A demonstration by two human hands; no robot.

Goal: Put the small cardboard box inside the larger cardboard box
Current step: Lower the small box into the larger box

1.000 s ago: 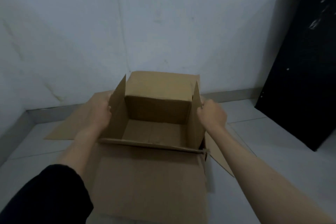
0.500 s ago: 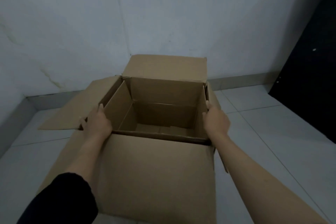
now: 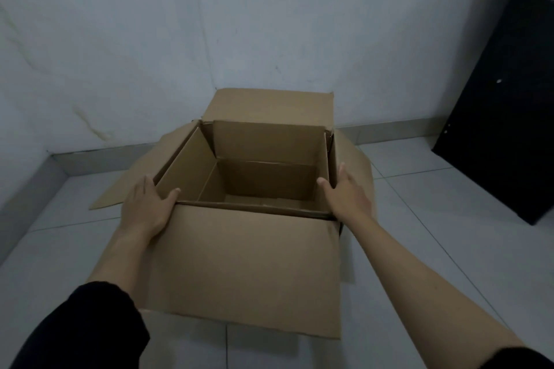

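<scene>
The larger cardboard box (image 3: 239,266) stands on the floor with its four flaps spread outward. The small cardboard box (image 3: 263,183) sits down inside it, top open, its own flaps standing up along the walls, and nothing lies in it. My left hand (image 3: 147,207) lies flat on the left rim, fingers spread, thumb hooked over the inner edge. My right hand (image 3: 347,195) straddles the right wall with straight fingers outside and the thumb inside. Neither hand is closed around anything.
The boxes stand in a corner of a pale tiled floor (image 3: 434,234), close to white walls (image 3: 150,39). A black panel (image 3: 503,129) leans against the wall at the right.
The small box, held up between both hands a second ago, has sunk into the larger box. My hands have come down to its rim and their fingers have flattened out.
</scene>
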